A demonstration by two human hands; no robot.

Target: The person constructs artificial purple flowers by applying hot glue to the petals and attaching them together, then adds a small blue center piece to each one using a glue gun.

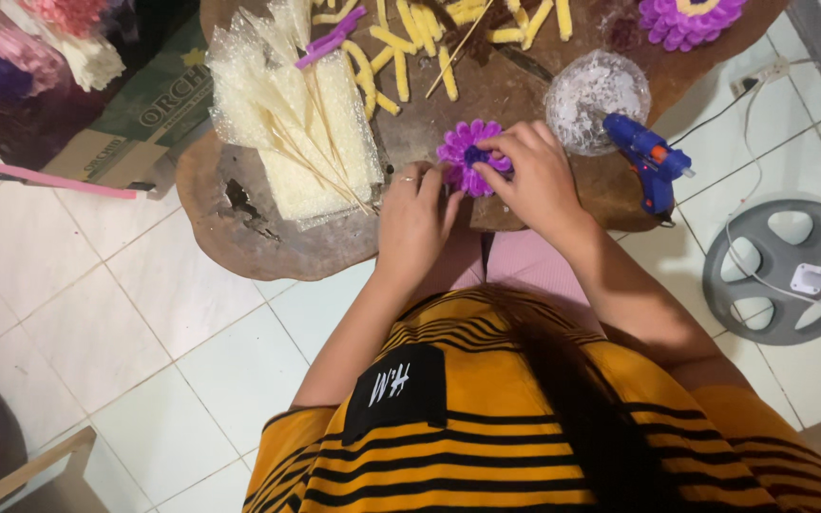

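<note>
left hand (417, 217) + right hand (529, 176): fingers pinching purple flower (467, 155) | bench (239, 228) near edge | glue gun (653, 161) just right, overhanging edge

Both forearms reach far, hands close together: left hand (417, 220) curled, right hand (532, 176) apparently pinching, fingertips (486, 150) bent inward.

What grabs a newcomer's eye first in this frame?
Dead centre, the left hand and right hand both pinch a small purple flower at the near edge of a dark wooden table. Just right of them, a blue glue gun leans at a clear dish. Behind the hands lie scattered yellow fuzzy pieces, and to the left a clear bag of thin sticks.
</note>
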